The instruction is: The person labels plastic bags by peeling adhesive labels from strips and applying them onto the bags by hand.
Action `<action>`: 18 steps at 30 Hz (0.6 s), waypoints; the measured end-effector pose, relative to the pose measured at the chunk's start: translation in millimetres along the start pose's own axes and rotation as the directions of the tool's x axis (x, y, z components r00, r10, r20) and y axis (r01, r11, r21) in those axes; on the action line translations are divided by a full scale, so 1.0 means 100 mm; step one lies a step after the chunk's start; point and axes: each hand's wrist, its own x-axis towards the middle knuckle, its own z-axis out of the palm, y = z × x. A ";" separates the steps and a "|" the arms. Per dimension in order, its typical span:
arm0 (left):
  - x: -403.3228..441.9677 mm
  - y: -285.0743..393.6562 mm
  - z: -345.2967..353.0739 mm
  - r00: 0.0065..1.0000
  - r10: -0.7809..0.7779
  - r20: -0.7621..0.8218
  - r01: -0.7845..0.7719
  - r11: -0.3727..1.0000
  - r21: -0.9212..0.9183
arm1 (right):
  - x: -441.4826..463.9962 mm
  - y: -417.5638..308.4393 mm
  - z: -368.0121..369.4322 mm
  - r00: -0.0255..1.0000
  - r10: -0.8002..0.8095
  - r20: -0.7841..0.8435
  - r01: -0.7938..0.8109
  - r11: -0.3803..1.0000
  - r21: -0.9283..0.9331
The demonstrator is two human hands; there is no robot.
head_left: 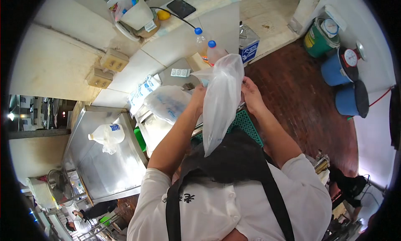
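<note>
A translucent white plastic bag (pixel 222 99) hangs in front of my chest, its top bunched up and its lower end trailing over my black apron (pixel 225 166). My left hand (pixel 199 98) is closed at the bag's left side, with the fingertips partly hidden behind the plastic. On the other side, my right hand (pixel 252 95) grips the bag's edge with bent fingers. Close to my left forearm lies another filled clear plastic bag (pixel 167 103) with blue print. Two plastic bottles with blue caps (pixel 211 44) stand just beyond the bag.
A steel counter (pixel 112 166) at left carries a white plastic jug (pixel 109 133). Blue buckets (pixel 337 69), a dial scale (pixel 350 57) and a green bucket (pixel 319 42) line the right wall. A phone (pixel 181 7) lies on the ledge. Other people are at the lower edges.
</note>
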 end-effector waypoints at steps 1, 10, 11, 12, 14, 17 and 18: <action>0.03 -0.03 0.01 0.999 0.009 -0.044 -0.013 0.996 -0.089 | 0.07 0.08 -0.08 1.000 -0.016 0.001 0.016 1.000 0.021; 0.49 -0.66 -0.20 0.935 0.062 -0.349 0.127 0.861 0.492 | 0.47 0.88 -0.45 0.996 0.073 -0.061 -0.078 0.993 -0.091; 0.46 -0.63 -0.15 0.926 0.053 -0.373 0.191 0.789 0.584 | 0.59 1.12 -0.56 0.997 0.025 -0.077 -0.040 0.978 -0.205; 0.58 -0.79 -0.23 0.921 0.102 -0.375 0.201 0.701 0.684 | 0.71 1.37 -0.67 0.996 -0.026 -0.088 -0.004 0.948 -0.317; 0.94 -1.32 -0.52 0.912 0.200 -0.357 0.223 0.489 0.843 | 0.78 1.45 -0.76 0.994 -0.021 -0.104 -0.029 0.886 -0.463; 1.00 -1.49 -0.49 0.909 0.297 -0.292 0.150 0.421 0.894 | 0.81 1.38 -0.79 0.992 0.091 -0.089 -0.127 0.786 -0.605; 0.99 -1.47 -0.43 0.913 0.272 -0.303 0.176 0.406 0.897 | 0.91 1.48 -0.87 0.994 0.100 -0.047 -0.106 0.730 -0.675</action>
